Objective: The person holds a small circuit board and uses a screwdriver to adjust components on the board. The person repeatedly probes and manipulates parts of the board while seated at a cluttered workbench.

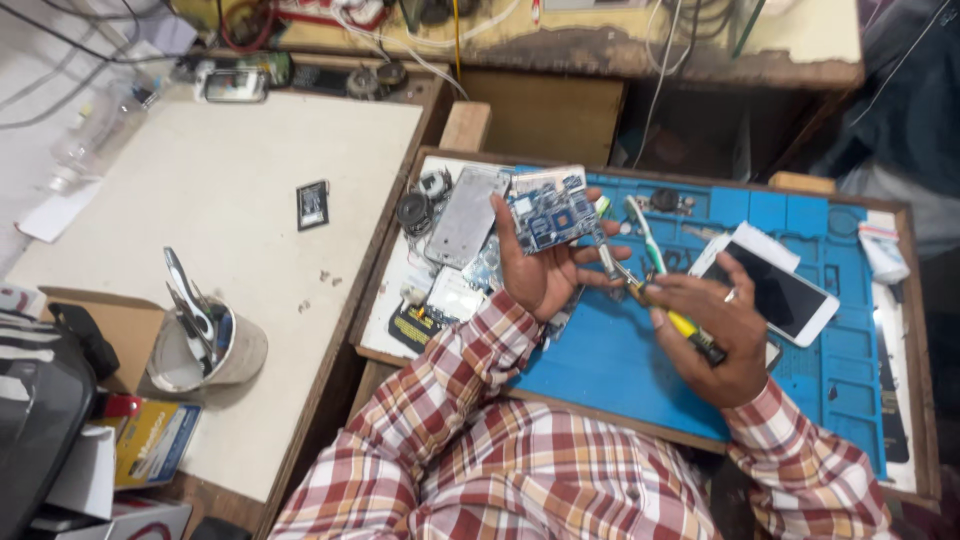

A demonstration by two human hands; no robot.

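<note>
Plaid sleeves [470,440] in red, white and tan fill the bottom of the view and lead up to both hands over a blue work mat [610,365] set in a wooden tray. The left hand [540,265] is raised palm-up, its fingers and thumb curled around a blue circuit board [552,215], which it holds by the lower edge, above the mat's left end. That board is roughly rectangular, with its long axis running left to right and tipped slightly upward toward the right, its component face turned to the camera. The right hand [712,330] is closed around a yellow-and-black screwdriver [665,310], whose long axis slants from lower right to upper left, the metal tip pointing at the board's lower right corner and ending just beside the left fingertips. A white-and-green toothbrush [645,232] lies on the mat just behind the tip. A white phone [775,290] with a dark screen rests near the right hand. Left of the board lie a silver phone back cover [465,215] and a small round speaker [414,212]. A cup holding tools [205,345] stands well apart on the side table.
</note>
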